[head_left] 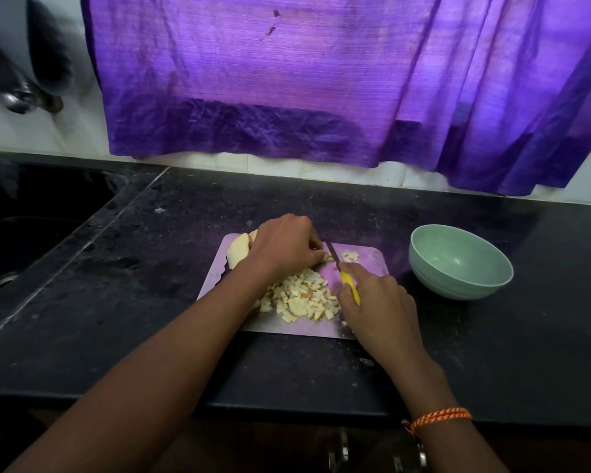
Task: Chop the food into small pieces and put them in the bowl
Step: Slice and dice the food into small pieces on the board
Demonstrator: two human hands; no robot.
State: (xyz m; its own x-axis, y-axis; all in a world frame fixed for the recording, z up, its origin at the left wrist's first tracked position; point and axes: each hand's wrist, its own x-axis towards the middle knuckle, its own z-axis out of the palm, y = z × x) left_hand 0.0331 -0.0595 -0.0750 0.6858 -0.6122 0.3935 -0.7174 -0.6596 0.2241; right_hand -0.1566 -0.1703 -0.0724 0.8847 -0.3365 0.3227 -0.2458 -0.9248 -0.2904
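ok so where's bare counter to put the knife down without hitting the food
Bare counter lies between the cutting board and the bowl, and a wider stretch left of the board toward the sink. The board itself is crowded: chopped pieces, left hand and right hand with the knife.

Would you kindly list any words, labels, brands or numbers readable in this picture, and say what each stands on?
None: no readable text shows on the pale green bowl, the yellow-handled knife, the pale rectangular chopping board or the purple curtain.
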